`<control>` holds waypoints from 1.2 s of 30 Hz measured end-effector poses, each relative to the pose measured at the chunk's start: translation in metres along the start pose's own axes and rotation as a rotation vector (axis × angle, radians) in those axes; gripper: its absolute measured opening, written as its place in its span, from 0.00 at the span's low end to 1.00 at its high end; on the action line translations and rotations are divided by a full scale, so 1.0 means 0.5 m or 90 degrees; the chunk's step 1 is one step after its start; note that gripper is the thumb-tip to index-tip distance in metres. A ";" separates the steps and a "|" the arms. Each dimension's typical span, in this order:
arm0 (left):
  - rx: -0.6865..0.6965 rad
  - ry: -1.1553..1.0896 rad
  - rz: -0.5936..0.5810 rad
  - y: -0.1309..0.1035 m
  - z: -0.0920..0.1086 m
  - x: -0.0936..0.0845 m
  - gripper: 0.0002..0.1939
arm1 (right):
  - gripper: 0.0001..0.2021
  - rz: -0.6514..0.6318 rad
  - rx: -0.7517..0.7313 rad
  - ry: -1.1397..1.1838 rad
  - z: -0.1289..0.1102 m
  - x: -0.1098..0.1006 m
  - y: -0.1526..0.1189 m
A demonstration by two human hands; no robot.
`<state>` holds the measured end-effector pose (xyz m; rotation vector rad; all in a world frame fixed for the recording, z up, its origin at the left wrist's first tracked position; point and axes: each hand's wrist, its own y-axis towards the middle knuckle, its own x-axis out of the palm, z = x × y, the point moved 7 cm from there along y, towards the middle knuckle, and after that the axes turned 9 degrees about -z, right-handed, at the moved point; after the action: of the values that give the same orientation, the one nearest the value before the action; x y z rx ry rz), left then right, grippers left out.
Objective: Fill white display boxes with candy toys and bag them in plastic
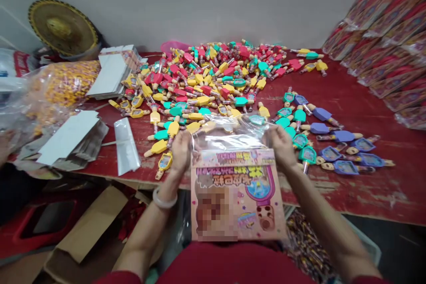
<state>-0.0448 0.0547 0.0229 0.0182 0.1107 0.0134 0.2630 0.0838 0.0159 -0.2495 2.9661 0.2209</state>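
Both hands grip a clear plastic bag (229,135) by its upper corners in front of my body. Within the bag hangs a printed pink box (229,204) with cartoon pictures, its lettering upside down to me. My left hand (181,153) is closed on the left corner, my right hand (281,145) on the right one. Just beyond the bag lies a heap of small paddle-shaped toys (199,91) in red, yellow and green, with clear tubes. Several purple ones (344,136) lie to the right of my right hand.
Stacks of flat white cards (71,137) and clear empty bags (126,146) lie left on the red table (399,182). Packed bags (382,44) are piled at the right. A large bag of yellow pieces (71,82) and a straw hat (61,26) stand at the left.
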 end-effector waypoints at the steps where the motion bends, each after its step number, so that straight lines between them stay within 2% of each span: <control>1: 0.050 -0.028 0.025 0.009 0.034 -0.026 0.29 | 0.23 0.004 -0.037 -0.005 -0.039 -0.011 0.018; 2: 0.088 -0.040 0.014 0.010 0.064 -0.044 0.27 | 0.21 -0.022 -0.064 -0.037 -0.074 -0.014 0.025; 3: 0.098 -0.024 -0.042 0.004 0.084 -0.049 0.25 | 0.18 -0.074 -0.083 -0.091 -0.100 -0.008 0.022; 5: 0.053 0.101 -0.242 -0.032 0.083 -0.027 0.20 | 0.13 -0.208 -0.100 -0.253 -0.114 0.025 -0.013; 6: 0.018 0.202 -0.333 -0.059 0.060 -0.012 0.18 | 0.12 -0.266 -0.102 -0.340 -0.100 0.047 -0.040; 8: -0.026 0.415 -0.436 -0.107 -0.014 0.015 0.17 | 0.09 -0.366 -0.093 -0.502 -0.037 0.095 -0.096; 10: -0.052 0.579 -0.457 -0.134 -0.101 0.039 0.16 | 0.06 -0.477 -0.053 -0.627 0.049 0.145 -0.142; 12: -0.078 0.655 -0.480 -0.152 -0.178 0.062 0.17 | 0.08 -0.590 -0.006 -0.704 0.126 0.181 -0.176; 13: -0.079 0.662 -0.495 -0.161 -0.204 0.070 0.17 | 0.10 -0.627 0.003 -0.724 0.150 0.191 -0.190; 15: -0.061 0.610 -0.525 -0.185 -0.226 0.069 0.16 | 0.13 -0.659 0.009 -0.738 0.171 0.190 -0.217; 17: -0.071 0.480 -0.571 -0.222 -0.224 0.043 0.14 | 0.11 -0.705 0.039 -0.720 0.170 0.171 -0.255; 18: -0.114 0.399 -0.591 -0.242 -0.224 0.019 0.14 | 0.09 -0.753 0.062 -0.687 0.164 0.163 -0.280; 19: -0.178 0.323 -0.590 -0.261 -0.226 -0.012 0.15 | 0.09 -0.806 0.086 -0.643 0.157 0.158 -0.304; 20: -0.250 0.264 -0.552 -0.274 -0.231 -0.049 0.18 | 0.09 -0.843 0.106 -0.598 0.148 0.157 -0.323; 21: -0.313 0.228 -0.472 -0.281 -0.239 -0.091 0.21 | 0.11 -0.853 0.118 -0.558 0.139 0.164 -0.332; 23: -0.381 0.223 -0.264 -0.286 -0.256 -0.170 0.27 | 0.13 -0.786 0.118 -0.509 0.126 0.201 -0.318; 24: -0.392 0.231 -0.182 -0.290 -0.264 -0.197 0.29 | 0.14 -0.733 0.111 -0.494 0.123 0.231 -0.303; 25: -0.401 0.227 -0.140 -0.294 -0.276 -0.207 0.31 | 0.14 -0.691 0.099 -0.476 0.122 0.269 -0.288; 27: -0.432 0.164 -0.159 -0.308 -0.307 -0.188 0.32 | 0.12 -0.670 0.067 -0.439 0.122 0.359 -0.269; 30: -0.456 0.014 -0.202 -0.333 -0.339 -0.127 0.30 | 0.10 -0.706 0.045 -0.452 0.121 0.473 -0.261; 33: -0.460 -0.062 -0.154 -0.356 -0.351 -0.094 0.26 | 0.11 -0.722 0.043 -0.492 0.112 0.520 -0.261; 36: -0.472 -0.049 -0.121 -0.377 -0.348 -0.087 0.20 | 0.11 -0.729 0.044 -0.504 0.105 0.525 -0.263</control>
<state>-0.1050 -0.1315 -0.1489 -0.7323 0.0254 -0.1360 0.0379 -0.0764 -0.0971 -1.3688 1.6954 0.0340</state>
